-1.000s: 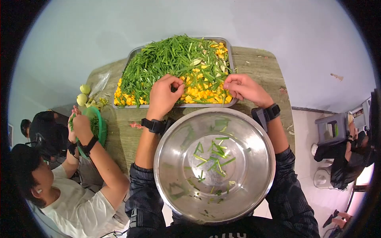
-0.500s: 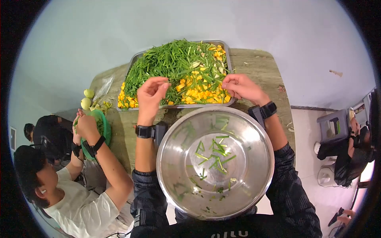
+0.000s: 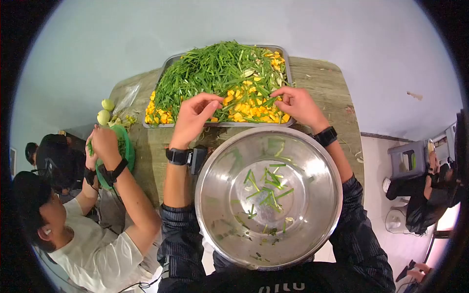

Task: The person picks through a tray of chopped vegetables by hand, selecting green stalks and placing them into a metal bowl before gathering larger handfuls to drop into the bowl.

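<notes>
A metal tray [image 3: 215, 124] holds a heap of cut green stems [image 3: 210, 68], like chives or garlic stems, beside diced orange-yellow pieces [image 3: 249, 112]. My left hand [image 3: 195, 117] is over the tray's front edge, its thumb and forefinger close together at the orange pieces; whatever is between them is too small to make out. Over the right part of the tray, my right hand [image 3: 300, 107] pinches green stem pieces between thumb and forefinger. Nearer my body is a large steel bowl [image 3: 312, 229], with a few cut green stems [image 3: 271, 185] and small dark scraps on its bottom.
At the left a person in a white shirt [image 3: 102, 254] works over a green basket [image 3: 128, 151]. Two pale round vegetables [image 3: 103, 116] and a clear plastic bag [image 3: 129, 95] lie nearby. A grey stool [image 3: 405, 158] and a seated person are at the right.
My left hand has moved right, in to the orange pieces, with thumb and forefinger drawn closer together. My right hand stays over the tray's right part. The view has shifted slightly.
</notes>
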Demonstrator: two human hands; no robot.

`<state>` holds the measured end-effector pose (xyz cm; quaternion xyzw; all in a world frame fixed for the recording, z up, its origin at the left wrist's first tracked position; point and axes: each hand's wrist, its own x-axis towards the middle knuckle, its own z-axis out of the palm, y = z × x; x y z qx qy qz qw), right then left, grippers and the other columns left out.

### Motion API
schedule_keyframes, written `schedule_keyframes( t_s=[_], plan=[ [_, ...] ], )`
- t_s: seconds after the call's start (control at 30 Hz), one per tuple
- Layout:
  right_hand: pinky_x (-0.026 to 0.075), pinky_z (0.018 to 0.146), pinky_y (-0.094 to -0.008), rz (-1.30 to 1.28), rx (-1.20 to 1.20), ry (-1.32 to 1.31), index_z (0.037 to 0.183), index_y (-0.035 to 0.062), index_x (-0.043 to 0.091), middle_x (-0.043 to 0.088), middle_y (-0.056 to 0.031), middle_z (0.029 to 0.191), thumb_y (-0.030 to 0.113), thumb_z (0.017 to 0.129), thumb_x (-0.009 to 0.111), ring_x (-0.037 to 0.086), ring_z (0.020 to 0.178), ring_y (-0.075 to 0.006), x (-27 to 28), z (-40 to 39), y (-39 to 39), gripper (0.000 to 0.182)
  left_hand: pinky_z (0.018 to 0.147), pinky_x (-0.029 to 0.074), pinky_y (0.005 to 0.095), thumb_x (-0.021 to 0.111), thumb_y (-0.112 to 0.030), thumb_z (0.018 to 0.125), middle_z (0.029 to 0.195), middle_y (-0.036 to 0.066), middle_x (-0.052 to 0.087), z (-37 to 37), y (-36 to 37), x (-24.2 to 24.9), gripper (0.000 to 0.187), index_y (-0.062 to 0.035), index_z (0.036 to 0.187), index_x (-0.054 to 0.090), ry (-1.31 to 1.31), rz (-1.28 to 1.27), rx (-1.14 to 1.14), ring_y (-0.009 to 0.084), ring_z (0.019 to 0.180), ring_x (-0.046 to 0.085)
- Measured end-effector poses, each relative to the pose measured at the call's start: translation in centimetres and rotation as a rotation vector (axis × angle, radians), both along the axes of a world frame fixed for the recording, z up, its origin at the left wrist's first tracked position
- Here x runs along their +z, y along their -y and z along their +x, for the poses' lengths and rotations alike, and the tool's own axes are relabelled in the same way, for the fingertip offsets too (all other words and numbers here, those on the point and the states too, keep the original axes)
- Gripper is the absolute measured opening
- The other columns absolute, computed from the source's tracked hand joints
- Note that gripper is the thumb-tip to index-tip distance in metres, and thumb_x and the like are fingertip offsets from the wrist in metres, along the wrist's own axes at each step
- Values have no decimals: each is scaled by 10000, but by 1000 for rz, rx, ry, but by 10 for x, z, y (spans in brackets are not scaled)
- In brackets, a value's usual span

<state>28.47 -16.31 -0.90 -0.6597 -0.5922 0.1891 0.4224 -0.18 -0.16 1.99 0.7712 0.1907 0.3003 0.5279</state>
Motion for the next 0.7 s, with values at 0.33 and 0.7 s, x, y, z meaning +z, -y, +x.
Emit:
schedule_keyframes(
  t_s=[0.33,0.7],
  plan=[
    [373,505,-278,11,-62,-43,965,18,691,495,12,592,135,889,730,448,531,-70,3,0,2,145,609,431,215,666,-117,982,771,-38,646,17,3,-35,130,2,994,717,-42,136,137,23,692,538],
    [330,520,-223,43,67,-261,921,23,616,483,76,660,38,892,675,420,597,-9,-12,11,-3,67,573,432,230,701,-108,924,735,-4,669,19,3,-39,108,-7,956,724,-61,204,162,45,638,546]
  ],
)
